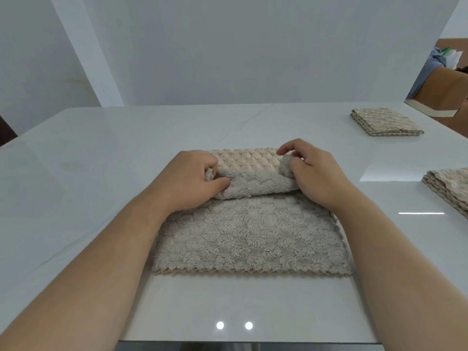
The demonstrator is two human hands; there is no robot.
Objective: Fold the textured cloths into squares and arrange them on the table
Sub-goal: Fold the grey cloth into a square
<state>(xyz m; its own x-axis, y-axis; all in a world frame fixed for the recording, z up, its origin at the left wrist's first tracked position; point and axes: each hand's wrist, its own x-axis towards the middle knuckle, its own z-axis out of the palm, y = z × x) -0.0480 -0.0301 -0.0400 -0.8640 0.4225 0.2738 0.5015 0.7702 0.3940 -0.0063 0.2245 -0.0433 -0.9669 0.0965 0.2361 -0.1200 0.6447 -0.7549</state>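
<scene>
Tabletop (101, 160) bears cloth (248, 236); left hand (192, 181), right hand (311, 173) pinch its far corners, seemingly.

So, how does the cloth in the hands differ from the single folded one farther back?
The near cloth lies mostly spread, far edge turned over; the far cloth is a folded square. The near cloth shows mainly fluffy pile, the far cloth bumps. The left hand and right hand grip the near cloth; nothing touches the far cloth. Both are beige.
</scene>
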